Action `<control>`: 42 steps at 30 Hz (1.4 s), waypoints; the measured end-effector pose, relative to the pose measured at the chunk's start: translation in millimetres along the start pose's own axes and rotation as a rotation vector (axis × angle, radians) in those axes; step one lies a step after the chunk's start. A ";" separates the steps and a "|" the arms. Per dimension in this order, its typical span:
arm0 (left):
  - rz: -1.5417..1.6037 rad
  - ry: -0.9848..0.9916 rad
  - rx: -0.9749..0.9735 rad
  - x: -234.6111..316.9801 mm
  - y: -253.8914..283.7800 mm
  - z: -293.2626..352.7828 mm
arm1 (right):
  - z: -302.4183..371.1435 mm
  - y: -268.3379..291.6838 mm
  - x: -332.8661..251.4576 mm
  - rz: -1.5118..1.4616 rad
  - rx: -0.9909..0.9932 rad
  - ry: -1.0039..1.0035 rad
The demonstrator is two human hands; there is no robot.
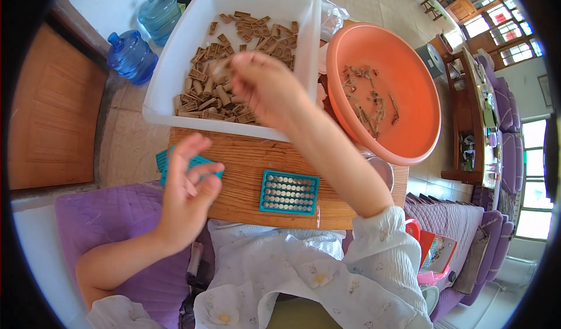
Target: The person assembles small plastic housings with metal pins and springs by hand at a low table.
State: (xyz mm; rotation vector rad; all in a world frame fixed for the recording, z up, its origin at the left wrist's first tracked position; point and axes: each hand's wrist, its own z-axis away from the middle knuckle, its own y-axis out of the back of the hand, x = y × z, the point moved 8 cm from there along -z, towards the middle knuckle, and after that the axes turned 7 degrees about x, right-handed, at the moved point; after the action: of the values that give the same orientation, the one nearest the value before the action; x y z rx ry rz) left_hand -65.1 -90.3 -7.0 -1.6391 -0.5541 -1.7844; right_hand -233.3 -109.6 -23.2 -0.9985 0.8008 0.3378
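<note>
My right hand (269,86) reaches over the white plastic bin (234,125), its fingers curled together and a little smeared. A blurred brownish shape (220,70) shows at its fingertips; what it is cannot be made out. Small brown oblong parts (209,104) with hollow recesses lie heaped in the bin. My left hand (188,191) is raised with its fingers apart, holding nothing. Partly behind it lies a teal tray (162,160). On the table in front of me sits another teal tray (289,210), filled with rows of small round silvery discs (288,193).
An orange basin (412,95) with thin brown scraps (371,107) stands right of the bin. The wooden table (239,171) carries the trays. Two blue water jugs (133,57) are on the floor at far left. A purple cushioned seat (105,224) is at my left.
</note>
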 end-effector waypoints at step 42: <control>0.043 0.781 -0.197 -50.3 -13.7 20.5 | -5.2 246.8 -194.2 0.567 0.403 0.398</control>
State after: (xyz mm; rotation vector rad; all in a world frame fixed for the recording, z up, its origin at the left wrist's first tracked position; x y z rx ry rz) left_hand -59.5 -57.8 -52.3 -0.9184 0.0167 -2.2898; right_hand -512.6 33.5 -34.3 -0.4445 1.4556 0.4440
